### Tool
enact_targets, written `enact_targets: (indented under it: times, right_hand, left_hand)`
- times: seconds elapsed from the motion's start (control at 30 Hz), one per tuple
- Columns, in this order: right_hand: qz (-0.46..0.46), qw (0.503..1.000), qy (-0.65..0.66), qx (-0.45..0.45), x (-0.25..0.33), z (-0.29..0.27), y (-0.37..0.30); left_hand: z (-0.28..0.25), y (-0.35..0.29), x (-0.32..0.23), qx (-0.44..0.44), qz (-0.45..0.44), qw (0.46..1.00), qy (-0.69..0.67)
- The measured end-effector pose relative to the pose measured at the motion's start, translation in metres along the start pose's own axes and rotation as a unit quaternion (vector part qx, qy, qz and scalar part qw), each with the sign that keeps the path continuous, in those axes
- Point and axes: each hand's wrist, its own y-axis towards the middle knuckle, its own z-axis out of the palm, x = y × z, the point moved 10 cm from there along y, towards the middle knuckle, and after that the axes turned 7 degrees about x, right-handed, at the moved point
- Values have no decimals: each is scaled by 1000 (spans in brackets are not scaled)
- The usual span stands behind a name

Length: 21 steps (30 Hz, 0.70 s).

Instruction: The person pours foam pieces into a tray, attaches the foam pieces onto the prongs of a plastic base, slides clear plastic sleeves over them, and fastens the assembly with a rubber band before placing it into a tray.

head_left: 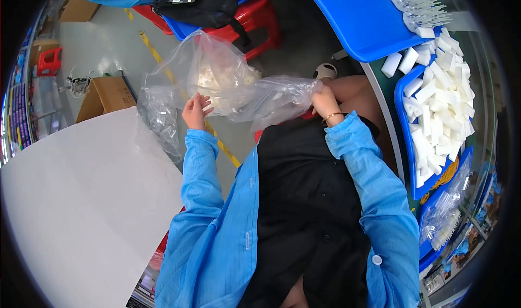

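Right hand [324, 104]: gripping clear bag's [271, 95] gathered end.
Left hand [196, 112]: half-curled near bag, grip unclear.
Clear bag: 11 o'clock, pale pieces [222, 85] inside, not emptied.
Blue tray [404, 139]: 3 o'clock, white blocks [442, 110] already heaped.

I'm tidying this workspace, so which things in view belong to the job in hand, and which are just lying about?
Apparently in the job:
clear crumpled plastic bag, held by the right hand
small white pieces inside it
possibly the white rectangular blocks at right

Apparently lying about:
soft black bag
open brown cardboard box
red plastic stool at far left
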Motion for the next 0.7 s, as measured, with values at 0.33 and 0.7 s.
enact_targets:
  times: [0.33,0.7]
  right_hand:
    - [51,983,110,-140,-15,-24,93]
    - [29,907,-418,-32,-1,6,105]
  left_hand:
    - [39,23,8,51,-95,994,32]
    - [36,33,33,43,-130,990,22]
